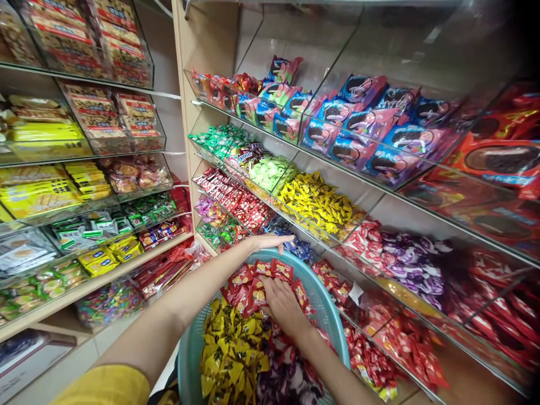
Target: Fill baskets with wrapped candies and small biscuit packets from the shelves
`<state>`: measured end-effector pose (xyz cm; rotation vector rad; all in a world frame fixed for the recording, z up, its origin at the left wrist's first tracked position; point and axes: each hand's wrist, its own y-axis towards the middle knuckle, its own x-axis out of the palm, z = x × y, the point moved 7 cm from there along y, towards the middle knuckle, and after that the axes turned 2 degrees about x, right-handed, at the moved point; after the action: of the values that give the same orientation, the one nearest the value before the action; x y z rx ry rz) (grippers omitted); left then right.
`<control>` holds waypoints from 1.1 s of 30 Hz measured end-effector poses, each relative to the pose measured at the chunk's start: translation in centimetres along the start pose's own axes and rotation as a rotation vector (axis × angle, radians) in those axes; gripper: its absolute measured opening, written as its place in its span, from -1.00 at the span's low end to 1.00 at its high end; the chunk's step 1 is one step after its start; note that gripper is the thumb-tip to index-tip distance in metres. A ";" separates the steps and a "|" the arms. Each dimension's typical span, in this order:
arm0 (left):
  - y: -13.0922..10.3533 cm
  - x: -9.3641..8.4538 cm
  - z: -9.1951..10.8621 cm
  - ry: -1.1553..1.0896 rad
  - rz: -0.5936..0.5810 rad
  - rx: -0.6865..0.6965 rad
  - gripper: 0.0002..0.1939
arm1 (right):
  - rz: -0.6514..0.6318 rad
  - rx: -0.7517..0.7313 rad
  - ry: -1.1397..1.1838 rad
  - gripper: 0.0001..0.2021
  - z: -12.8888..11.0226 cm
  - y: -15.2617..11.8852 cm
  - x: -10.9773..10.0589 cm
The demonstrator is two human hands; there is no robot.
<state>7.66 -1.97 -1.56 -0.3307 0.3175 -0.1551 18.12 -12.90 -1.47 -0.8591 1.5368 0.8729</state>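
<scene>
A teal plastic basket [340, 315] stands in front of me, filled with wrapped sweets. My left hand [270, 243] reaches over its far rim, fingers stretched out and near the shelf edge; nothing shows in it. Inside the basket, my right hand [283, 301] lies on small red packets [248, 287] with its fingers spread over them. Yellow wrapped candies [232, 354] fill the basket's left side. Purple-and-white wrapped candies [287, 379] lie at the near right, partly under my right forearm.
Clear-fronted shelves rise ahead, holding yellow candies [318, 202], purple candies [413, 264] and blue-pink cookie packs [358, 126]. Blue packets [301, 247] sit just beyond the basket rim. At left, another shelf unit [97, 289] holds snack packs.
</scene>
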 end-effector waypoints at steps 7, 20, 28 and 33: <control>0.3 0.0 -0.3 0.001 -0.008 -0.028 -0.28 | 0.061 -0.170 -0.227 -0.56 -0.9 0.3 -0.3; 0.7 -0.3 -0.5 0.045 0.025 -0.025 -0.32 | 0.133 -0.216 -0.314 -0.60 -0.4 1.3 1.3; 0.3 -0.3 0.1 0.067 0.043 -0.007 -0.32 | 0.178 -0.172 -0.332 -0.71 0.0 2.1 1.4; 0.2 -0.3 0.1 0.056 0.033 -0.023 -0.31 | 0.155 -0.164 -0.240 -0.72 0.0 1.8 1.1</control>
<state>7.45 -1.75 -1.49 -0.3445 0.3802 -0.1283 16.45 -12.14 -2.40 -0.7285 1.3478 1.1840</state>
